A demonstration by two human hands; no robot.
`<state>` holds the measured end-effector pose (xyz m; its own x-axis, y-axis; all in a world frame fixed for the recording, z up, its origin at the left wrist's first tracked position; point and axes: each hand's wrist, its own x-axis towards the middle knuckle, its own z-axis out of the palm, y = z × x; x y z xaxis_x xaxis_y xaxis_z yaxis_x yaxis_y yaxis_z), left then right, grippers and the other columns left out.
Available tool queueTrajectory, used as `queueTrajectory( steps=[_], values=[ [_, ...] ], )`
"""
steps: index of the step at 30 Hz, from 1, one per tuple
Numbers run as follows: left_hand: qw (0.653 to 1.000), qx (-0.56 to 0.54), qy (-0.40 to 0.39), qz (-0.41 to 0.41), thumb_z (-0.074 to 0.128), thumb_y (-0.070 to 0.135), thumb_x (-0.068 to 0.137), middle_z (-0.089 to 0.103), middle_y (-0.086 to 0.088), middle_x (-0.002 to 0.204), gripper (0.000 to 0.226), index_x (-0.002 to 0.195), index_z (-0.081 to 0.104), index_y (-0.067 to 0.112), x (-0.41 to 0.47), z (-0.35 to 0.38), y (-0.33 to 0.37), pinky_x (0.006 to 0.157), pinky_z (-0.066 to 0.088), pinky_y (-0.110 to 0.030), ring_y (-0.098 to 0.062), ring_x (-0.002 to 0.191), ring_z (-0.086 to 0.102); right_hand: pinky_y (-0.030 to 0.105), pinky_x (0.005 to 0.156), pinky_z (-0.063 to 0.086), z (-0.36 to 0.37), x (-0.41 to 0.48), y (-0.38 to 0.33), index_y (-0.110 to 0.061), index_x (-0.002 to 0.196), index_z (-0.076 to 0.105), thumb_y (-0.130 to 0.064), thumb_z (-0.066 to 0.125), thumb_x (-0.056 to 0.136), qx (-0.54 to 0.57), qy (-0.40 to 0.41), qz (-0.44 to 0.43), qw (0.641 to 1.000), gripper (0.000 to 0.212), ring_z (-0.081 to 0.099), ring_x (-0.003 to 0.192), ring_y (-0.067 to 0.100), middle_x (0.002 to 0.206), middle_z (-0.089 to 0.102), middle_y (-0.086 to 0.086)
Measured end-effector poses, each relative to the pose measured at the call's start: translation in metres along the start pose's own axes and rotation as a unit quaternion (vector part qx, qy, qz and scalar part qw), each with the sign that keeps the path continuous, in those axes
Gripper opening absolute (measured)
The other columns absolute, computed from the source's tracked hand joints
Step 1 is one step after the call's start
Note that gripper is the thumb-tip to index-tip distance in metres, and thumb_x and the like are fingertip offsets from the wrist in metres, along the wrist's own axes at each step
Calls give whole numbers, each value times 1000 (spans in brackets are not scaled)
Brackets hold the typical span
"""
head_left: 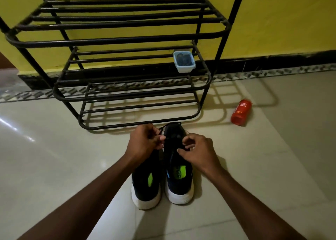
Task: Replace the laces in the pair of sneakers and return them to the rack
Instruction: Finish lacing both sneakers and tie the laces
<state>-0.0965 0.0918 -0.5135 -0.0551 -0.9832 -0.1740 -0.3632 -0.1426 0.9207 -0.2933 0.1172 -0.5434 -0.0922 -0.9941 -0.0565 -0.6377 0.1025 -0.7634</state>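
Two dark sneakers with white soles stand side by side on the floor, heels toward me: the left sneaker (145, 187) and the right sneaker (179, 178). Both hands work over the right sneaker's lacing. My left hand (145, 141) pinches a dark lace (164, 128) at the shoe's left side. My right hand (197, 151) pinches the lace on the tongue, fingers curled. The black metal rack (127, 39) stands just beyond the shoes against the yellow wall.
A pale blue plastic tub (184, 61) with dark contents sits on the rack's middle shelf at the right. An orange bottle (241, 111) lies on the tiled floor to the right of the rack.
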Motion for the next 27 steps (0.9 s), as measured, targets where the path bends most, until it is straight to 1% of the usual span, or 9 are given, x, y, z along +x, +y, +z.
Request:
queueTrajectory(
  steps=[2, 5, 8, 10, 12, 15, 18, 20, 27],
  values=[
    [1000, -2, -7, -11, 79, 1, 83, 74, -11, 73, 15, 79, 65, 4, 1, 12, -1, 64, 62, -31, -21, 68, 75, 18, 76, 57, 2, -1, 3, -19, 96, 75, -26, 87, 68, -3, -6, -10, 1000, 32, 69, 74, 3, 84, 73, -6],
    [999, -10, -27, -23, 81, -1, 80, 73, -6, 71, 20, 72, 65, 10, 4, 25, -8, 69, 63, -37, -23, 71, 75, 13, 76, 56, 4, -3, 7, -17, 99, 76, -15, 80, 76, 28, 15, 3, 999, 24, 68, 68, -1, 81, 73, -5],
    [997, -35, -43, -47, 77, -1, 84, 74, -5, 77, 15, 75, 71, 10, 6, 39, -15, 77, 63, -38, -22, 79, 75, 23, 77, 60, 5, -4, 19, -18, 93, 76, -9, 76, 79, 115, 39, 59, 991, 17, 71, 69, 1, 78, 74, -5],
    [996, -42, -38, -66, 75, -1, 86, 76, -5, 81, 10, 79, 75, 7, 7, 46, -19, 78, 62, -34, -21, 81, 75, 28, 75, 61, 6, -5, 26, -20, 89, 76, -9, 77, 80, 172, 38, 98, 980, 15, 72, 72, 3, 77, 75, -4],
    [996, -39, -39, -76, 75, 0, 86, 77, -4, 81, 8, 82, 76, 7, 9, 51, -22, 78, 62, -32, -20, 81, 76, 34, 71, 62, 6, -5, 32, -20, 88, 76, -8, 77, 81, 243, 30, 137, 960, 13, 74, 77, 13, 79, 77, -1],
    [996, -28, -31, -81, 76, 3, 87, 77, -5, 78, 8, 81, 77, 8, 10, 53, -25, 77, 62, -32, -19, 77, 76, 36, 66, 60, 6, -6, 32, -16, 88, 75, -3, 75, 84, 335, 13, 175, 926, 13, 75, 84, 21, 84, 77, 4],
    [996, -6, 3, -87, 75, 11, 89, 75, -1, 70, 11, 78, 76, 14, 11, 58, -26, 68, 57, -28, -12, 66, 71, 31, 63, 57, 5, -6, 31, -15, 88, 75, -2, 74, 84, 358, 8, 188, 914, 14, 74, 84, 19, 86, 77, 4],
    [996, 27, 12, -81, 75, 18, 91, 72, 2, 67, 13, 78, 75, 17, 11, 63, -29, 65, 54, -27, -7, 61, 65, 32, 64, 57, 6, -5, 31, -14, 88, 75, -1, 74, 84, 363, 10, 195, 911, 14, 74, 85, 20, 85, 77, 4],
    [995, 86, 5, -53, 73, 20, 92, 71, 8, 77, 11, 81, 75, 20, 4, 71, -19, 65, 51, -16, -5, 76, 69, 35, 66, 55, 8, -3, 32, -14, 89, 75, -3, 75, 83, 362, 7, 199, 911, 12, 74, 89, 26, 84, 78, 4]
  ],
)
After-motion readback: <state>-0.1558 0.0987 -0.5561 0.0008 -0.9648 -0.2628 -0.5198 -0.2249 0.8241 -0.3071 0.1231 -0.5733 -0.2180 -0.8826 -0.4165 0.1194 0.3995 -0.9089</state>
